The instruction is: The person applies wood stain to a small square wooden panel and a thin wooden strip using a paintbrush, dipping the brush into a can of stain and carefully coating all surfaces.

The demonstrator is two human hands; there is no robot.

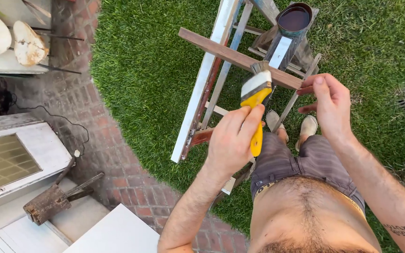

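Paintbrush (pixel 256 96) yellow handle, pale cream bristles; wooden slat (pixel 233 57) brown stain; paint can (pixel 294 19) dark brown liquid; ladder (pixel 207 79) white rail, paint-flecked; lawn (pixel 141 70) bright green; brick paving (pixel 113 154) reddish brown; shorts (pixel 301 164) grey-brown, fine stripes

Open grass (pixel 146 70) is left free to the left of the ladder (pixel 202 89), while passage ahead is blocked by the brown wooden strip (pixel 221 51), the ladder rungs and the paint can (pixel 294 19) perched on top.
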